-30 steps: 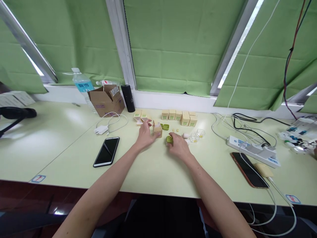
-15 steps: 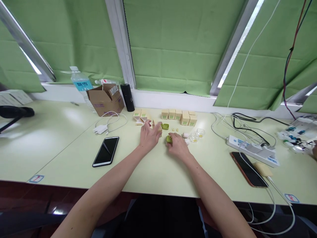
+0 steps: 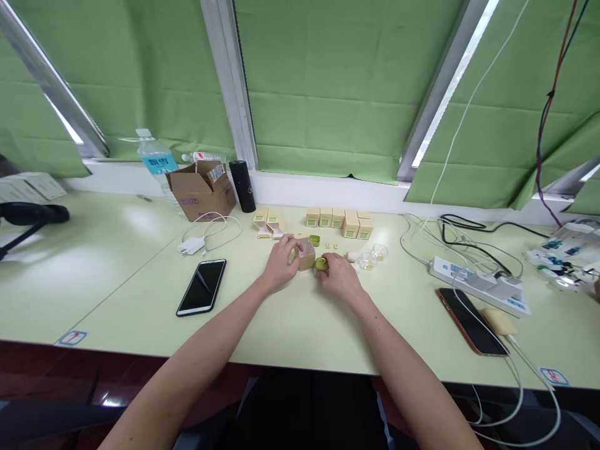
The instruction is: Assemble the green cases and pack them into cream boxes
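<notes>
My left hand (image 3: 282, 261) grips the left side of a small open cardboard box (image 3: 307, 257), its opening tilted toward me. In the fingers of my right hand (image 3: 340, 275) is a small green container (image 3: 321, 264), just right of that box. Behind the box lies another small green tray-like piece (image 3: 314, 240). Two tiny yellow pieces (image 3: 331, 246) rest beyond my right hand. Beside its knuckles are small pale pink pieces (image 3: 351, 256), partly hidden, and clear plastic cups (image 3: 367, 261) with yellow bits in them.
Several closed small boxes (image 3: 337, 217) stand at the back, and opened ones (image 3: 269, 224) sit left of them. A phone (image 3: 201, 287) lies left, near a white charger (image 3: 191, 245). A carton (image 3: 202, 190) and black bottle (image 3: 242, 186) stand behind. At right are a power strip (image 3: 478, 286) and another phone (image 3: 471, 322).
The small box has turned so its open side faces me, and my left hand has moved slightly down along its side. My right hand has shifted only a little with the green container.
</notes>
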Motion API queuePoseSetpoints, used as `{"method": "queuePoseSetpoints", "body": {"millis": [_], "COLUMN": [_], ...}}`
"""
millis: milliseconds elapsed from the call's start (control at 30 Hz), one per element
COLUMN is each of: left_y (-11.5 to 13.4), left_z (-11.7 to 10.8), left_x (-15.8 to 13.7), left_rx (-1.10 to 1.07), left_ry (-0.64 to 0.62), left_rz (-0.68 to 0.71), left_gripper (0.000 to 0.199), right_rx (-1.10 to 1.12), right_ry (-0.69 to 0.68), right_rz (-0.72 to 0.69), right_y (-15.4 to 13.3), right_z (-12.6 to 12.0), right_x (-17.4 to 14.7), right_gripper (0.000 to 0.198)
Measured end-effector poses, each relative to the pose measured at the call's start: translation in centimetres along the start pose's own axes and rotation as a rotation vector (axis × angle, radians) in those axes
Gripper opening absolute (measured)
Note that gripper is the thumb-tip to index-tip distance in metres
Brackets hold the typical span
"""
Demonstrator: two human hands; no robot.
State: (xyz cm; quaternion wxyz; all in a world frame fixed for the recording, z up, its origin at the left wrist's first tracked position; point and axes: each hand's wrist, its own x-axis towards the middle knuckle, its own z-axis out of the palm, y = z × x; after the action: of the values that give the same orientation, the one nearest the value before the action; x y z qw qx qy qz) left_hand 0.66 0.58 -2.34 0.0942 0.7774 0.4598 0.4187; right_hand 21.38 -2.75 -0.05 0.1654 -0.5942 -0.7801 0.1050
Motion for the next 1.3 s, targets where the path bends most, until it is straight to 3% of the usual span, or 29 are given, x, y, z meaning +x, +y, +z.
{"method": "queuePoseSetpoints", "body": {"millis": [100,200,300,400,567,900,1100,1300], "left_y": [0.3,0.6,1.0,1.7,2.5,1.1,1.3,1.5], "left_z": [0.1,0.4,0.7,0.8,0.9,1.5,1.5,1.3], "left_x": [0.1,0.1,-0.1,-0.4,-0.9,-1.2,-1.3,-1.3], "left_rx": [-0.055,-0.119,-0.178,-0.218,-0.239,-0.33,-0.334,-0.333], "left_ry": [0.004,0.035,0.035,-0.015,-0.087,-0.06,-0.049,-0.04], "left_rz": [-0.002,-0.019,-0.033,-0.016,0.062,-0.055,-0.016,-0.004], "left_gripper": [0.011,0.009,0.012,0.022,0.032,0.044,0.047,0.048], "right_rx": [-0.01,0.137,0.394,0.581,0.588,0.356,0.196,0.158], "right_ry": [0.11,0.374,0.597,0.675,0.572,0.514,0.515,0.389], "right_rz": [0.028,0.011,-0.152,-0.357,-0.55,-0.388,-0.439,-0.44], "right_y": [0.5,1.3,1.6,1.1,-0.2,1.5,1.4,1.8], "right_z": [-0.6,-0.9,-0.6,0.3,1.7,0.4,0.0,0.2], "right_x": [0.0,0.2,0.2,0.0,-0.4,0.0,-0.4,-0.2], "right_gripper": [0.026,0.032,0.035,0.04,0.047,0.038,0.028,0.03]}}
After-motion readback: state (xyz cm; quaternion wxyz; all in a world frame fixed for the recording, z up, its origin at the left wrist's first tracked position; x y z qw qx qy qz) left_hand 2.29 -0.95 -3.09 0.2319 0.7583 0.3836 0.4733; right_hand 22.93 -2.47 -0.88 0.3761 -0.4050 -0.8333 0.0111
